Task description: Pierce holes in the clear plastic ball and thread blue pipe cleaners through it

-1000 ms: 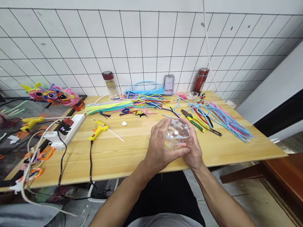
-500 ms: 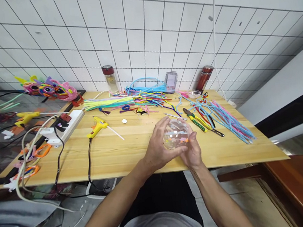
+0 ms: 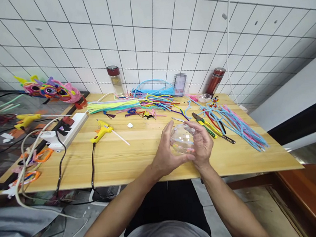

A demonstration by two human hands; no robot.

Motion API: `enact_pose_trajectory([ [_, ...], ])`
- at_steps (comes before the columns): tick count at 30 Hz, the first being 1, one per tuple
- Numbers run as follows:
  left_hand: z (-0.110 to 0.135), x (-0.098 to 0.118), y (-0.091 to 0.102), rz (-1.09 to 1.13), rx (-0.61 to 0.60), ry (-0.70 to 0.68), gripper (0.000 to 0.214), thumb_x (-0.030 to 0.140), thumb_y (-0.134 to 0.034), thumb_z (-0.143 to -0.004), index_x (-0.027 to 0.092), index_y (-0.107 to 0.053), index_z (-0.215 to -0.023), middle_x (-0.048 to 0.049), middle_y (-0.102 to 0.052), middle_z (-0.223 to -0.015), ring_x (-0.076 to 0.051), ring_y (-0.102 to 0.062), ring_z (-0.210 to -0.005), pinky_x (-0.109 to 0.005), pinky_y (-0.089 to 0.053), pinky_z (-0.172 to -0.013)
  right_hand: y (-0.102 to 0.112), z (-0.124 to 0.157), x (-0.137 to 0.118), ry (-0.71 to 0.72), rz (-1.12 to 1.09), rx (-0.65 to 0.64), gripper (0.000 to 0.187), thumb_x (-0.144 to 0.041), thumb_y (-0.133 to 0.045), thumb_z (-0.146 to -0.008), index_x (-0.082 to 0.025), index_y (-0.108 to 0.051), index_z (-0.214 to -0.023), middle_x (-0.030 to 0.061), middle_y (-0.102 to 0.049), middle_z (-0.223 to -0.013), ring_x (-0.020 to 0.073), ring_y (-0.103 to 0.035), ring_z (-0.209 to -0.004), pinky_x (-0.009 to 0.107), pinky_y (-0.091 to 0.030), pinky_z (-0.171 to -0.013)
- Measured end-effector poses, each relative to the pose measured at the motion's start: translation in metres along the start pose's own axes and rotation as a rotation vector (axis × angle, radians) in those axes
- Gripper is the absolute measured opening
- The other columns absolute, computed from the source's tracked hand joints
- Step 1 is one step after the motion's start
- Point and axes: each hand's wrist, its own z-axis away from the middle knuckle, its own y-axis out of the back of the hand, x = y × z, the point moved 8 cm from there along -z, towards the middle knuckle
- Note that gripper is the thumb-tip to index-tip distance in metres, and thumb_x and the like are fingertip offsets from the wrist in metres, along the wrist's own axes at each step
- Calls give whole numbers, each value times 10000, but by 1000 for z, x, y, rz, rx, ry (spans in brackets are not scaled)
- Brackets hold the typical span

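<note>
Between my two hands is a clear plastic ball (image 3: 181, 139) with small coloured bits, orange and light blue among them, showing in or on it. My left hand (image 3: 165, 148) wraps its left side, thumb along the bottom. On the ball's right side my right hand (image 3: 202, 144) curls round it, fingers bent over the top edge. Just beyond the ball lie a thin metal tool (image 3: 177, 119) and yellow-green pliers (image 3: 206, 125). Further left rests a yellow glue gun (image 3: 101, 131) with a white glue stick in its back.
Bundles of pipe cleaners (image 3: 113, 105) lie along the back, with more pipe cleaners (image 3: 241, 128) at the right. A glass bottle (image 3: 116, 81) and a red flask (image 3: 215, 80) stand by the wall. A power strip (image 3: 69, 130) with cables lies left, near colourful fuzzy figures (image 3: 52, 90).
The ball has turned in my hands. My right hand has shifted from beneath to its right side, fingers now over the upper edge. My left hand keeps its hold.
</note>
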Motion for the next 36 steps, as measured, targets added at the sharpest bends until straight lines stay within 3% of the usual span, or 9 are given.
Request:
enact_pose_trajectory([
  [3, 3, -24, -1, 231, -3, 267, 1028, 611, -856, -745, 223, -356, -1556, -201, -509, -1547, -372, -559, -1398, -530, -503, -1139, -5, -2, -5, 125, 110, -13, 367, -521, -543, -1018, -265, -761, -1166, 77, -766, -1185, 294, -684, -1186, 510, -517, -1054],
  [7, 0, -35, 5, 482, 83, 374, 902, 552, -877, -733, 240, -464, -1472, -148, -602, -1461, -332, -608, -1338, -455, -522, -1105, -15, -5, 5, 53, 106, -194, 578, -698, -476, -993, -282, -669, -1346, 111, -677, -1378, 321, -606, -1325, 544, -459, -1146],
  [11, -9, -41, 6, 837, 176, 502, 723, 578, -786, -814, 235, -539, -1400, -127, -665, -1394, -323, -654, -1300, -462, -548, -1071, -18, -4, 11, 35, 128, -373, 931, -728, -704, -842, -288, -382, -1597, 125, -394, -1668, 353, -369, -1546, 588, -314, -1269],
  [14, -14, -38, -2, 988, 100, 574, 718, 655, -723, -838, 204, -570, -1376, -159, -699, -1341, -370, -665, -1285, -519, -570, -1025, -18, -8, 14, 43, 175, -423, 929, -562, -821, -817, -286, -383, -1588, 130, -427, -1641, 345, -399, -1529, 569, -355, -1253],
  [17, -17, -41, 0, 920, 48, 598, 749, 687, -681, -860, 230, -538, -1437, -165, -632, -1457, -379, -606, -1366, -538, -544, -1061, -13, -19, 12, 75, 221, -382, 862, -476, -846, -800, -277, -449, -1539, 136, -523, -1548, 344, -504, -1439, 556, -437, -1193],
  [22, -32, -41, 22, 573, 14, 410, 995, 476, -923, -695, 297, -425, -1537, -133, -405, -1668, -328, -434, -1524, -440, -434, -1195, -16, -35, 1, 192, 424, -477, 877, -464, -883, -744, -289, -495, -1511, 139, -580, -1503, 371, -524, -1405, 621, -400, -1195],
  [28, -46, -52, 8, 818, 53, 578, 691, 623, -769, -827, 218, -583, -1356, -142, -687, -1361, -301, -727, -1150, -406, -612, -910, -4, -44, 7, 77, 310, -417, 869, -500, -832, -822, -312, -433, -1571, 123, -482, -1620, 337, -490, -1460, 590, -406, -1203],
  [31, -47, -58, 3, 942, 86, 665, 585, 628, -686, -899, 188, -621, -1279, -139, -746, -1225, -286, -764, -1034, -399, -642, -810, 2, -41, 17, 39, 270, -398, 701, -470, -781, -879, -308, -519, -1509, 115, -551, -1567, 318, -529, -1431, 569, -449, -1170],
  [36, -45, -61, -5, 994, 58, 739, 535, 614, -577, -979, 174, -635, -1277, -150, -771, -1165, -276, -770, -997, -402, -660, -784, 2, -35, 26, 4, 283, -371, 714, -471, -809, -847, -278, -552, -1485, 125, -585, -1534, 315, -572, -1382, 551, -482, -1138],
])
